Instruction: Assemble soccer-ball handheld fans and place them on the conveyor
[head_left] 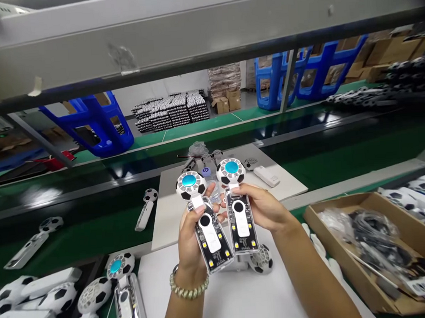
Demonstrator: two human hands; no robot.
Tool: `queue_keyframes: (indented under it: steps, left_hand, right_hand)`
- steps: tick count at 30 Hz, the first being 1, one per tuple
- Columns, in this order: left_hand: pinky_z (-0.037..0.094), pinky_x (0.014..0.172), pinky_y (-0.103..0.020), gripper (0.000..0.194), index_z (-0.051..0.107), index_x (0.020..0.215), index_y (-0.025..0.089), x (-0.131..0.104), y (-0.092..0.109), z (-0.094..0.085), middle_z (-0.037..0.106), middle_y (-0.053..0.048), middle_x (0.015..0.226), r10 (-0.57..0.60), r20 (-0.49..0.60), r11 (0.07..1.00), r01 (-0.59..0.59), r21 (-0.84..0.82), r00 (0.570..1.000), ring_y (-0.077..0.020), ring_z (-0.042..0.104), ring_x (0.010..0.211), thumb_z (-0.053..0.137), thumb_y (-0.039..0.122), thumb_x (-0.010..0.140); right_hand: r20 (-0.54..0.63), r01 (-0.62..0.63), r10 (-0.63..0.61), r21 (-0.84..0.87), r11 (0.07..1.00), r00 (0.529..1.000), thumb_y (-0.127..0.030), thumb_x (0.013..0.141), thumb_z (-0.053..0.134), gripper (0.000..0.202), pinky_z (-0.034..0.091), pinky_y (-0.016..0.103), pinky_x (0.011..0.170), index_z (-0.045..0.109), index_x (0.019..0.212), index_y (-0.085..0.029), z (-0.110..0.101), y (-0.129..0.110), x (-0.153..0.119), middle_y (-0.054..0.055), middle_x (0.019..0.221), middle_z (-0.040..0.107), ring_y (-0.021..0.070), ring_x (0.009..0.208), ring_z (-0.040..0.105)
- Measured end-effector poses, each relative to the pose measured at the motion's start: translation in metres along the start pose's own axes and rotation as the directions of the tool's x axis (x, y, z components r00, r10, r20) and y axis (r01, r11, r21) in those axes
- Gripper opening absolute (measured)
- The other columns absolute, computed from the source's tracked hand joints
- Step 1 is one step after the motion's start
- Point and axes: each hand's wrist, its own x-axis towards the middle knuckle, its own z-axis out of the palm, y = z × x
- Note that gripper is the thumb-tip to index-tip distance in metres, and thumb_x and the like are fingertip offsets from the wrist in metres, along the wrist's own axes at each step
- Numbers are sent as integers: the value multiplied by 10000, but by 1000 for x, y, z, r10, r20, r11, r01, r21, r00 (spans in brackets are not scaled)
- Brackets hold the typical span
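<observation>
A: What does the person have at the centre of the frame?

B: Two soccer-ball-headed gadgets, held side by side above the white tabletop (243, 301). The left hand (190, 242) has its grip closed around the clear handle of the left gadget (204, 222), thumb pressed on top near the neck. The right hand (264, 206) wraps the right gadget (238, 210) from the side, fingers shut on the handle.

A: How do the gadgets look?

B: Each has a round black-and-white head with a teal centre, pointing toward the top of the frame, and a transparent body with a white strip and small yellow lights. The two handles lie just beside each other, possibly touching; the view is too soft to be sure.

A: Anything else nearby?

B: A beaded bracelet (189, 286) sits on the left wrist. A cardboard box (347, 246) of bagged parts is at lower right. More gadgets (119, 284) lie at lower left, and one rests on the green conveyor belt (94, 233) left of centre. Blue stools (98, 123) stand at upper left.
</observation>
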Motion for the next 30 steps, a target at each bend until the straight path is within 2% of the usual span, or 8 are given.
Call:
queue_keyframes:
  steps: [4, 10, 18, 22, 26, 30]
  left_hand:
    - [495, 585, -225, 517, 520, 1243, 160, -1, 1, 0, 558, -5, 701, 14, 33, 999, -15, 34, 999, -106, 529, 584, 600, 226, 737]
    - [497, 623, -234, 533, 522, 1232, 140, 1, 2, 0, 551, -4, 700, 25, 63, 999, -28, 46, 998, -104, 522, 588, 606, 217, 711]
    - [491, 615, -254, 491, 524, 1214, 174, 0, 2, -2, 553, -8, 705, 22, 84, 1000, -22, 4, 996, -112, 520, 590, 581, 194, 727]
    - [490, 618, -264, 412, 567, 1124, 140, 2, 1, -4, 572, -18, 696, 35, 65, 999, -36, 16, 997, -119, 532, 591, 605, 208, 719]
    - [487, 619, -259, 316, 594, 1014, 138, 4, 0, -6, 575, -21, 696, 48, 54, 998, -50, 40, 997, -116, 541, 592, 612, 229, 712]
    - [481, 613, -253, 292, 590, 989, 152, 4, 1, -7, 561, -11, 693, 55, 51, 998, -57, 30, 997, -108, 534, 587, 601, 235, 710]
  right_hand:
    - [21, 6, -5, -22, 1000, 1000, -203, 779, 623, 156, 533, 313, 702, 632, 895, -99, 1, -2, -2, 75, 800, 668, 178, 749, 637]
    - [86, 13, -10, -31, 999, 996, -227, 796, 613, 160, 546, 303, 692, 633, 896, -104, 2, -4, -5, 74, 812, 675, 180, 743, 650]
    - [55, 13, -12, -33, 999, 998, -217, 801, 606, 118, 526, 304, 721, 594, 859, -116, 6, -6, -5, 59, 799, 651, 166, 739, 627]
    - [57, 16, -14, -35, 999, 998, -220, 796, 616, 130, 525, 306, 709, 596, 866, -112, 4, -5, -5, 58, 797, 651, 173, 738, 634]
    - [121, 18, -9, -74, 997, 993, -251, 814, 604, 146, 526, 322, 699, 620, 844, -109, 1, -2, -4, 63, 785, 653, 183, 710, 642]
    - [118, -21, 17, 34, 999, 993, -254, 797, 542, 157, 521, 349, 775, 617, 864, -133, 2, -3, -3, 56, 802, 660, 196, 791, 641]
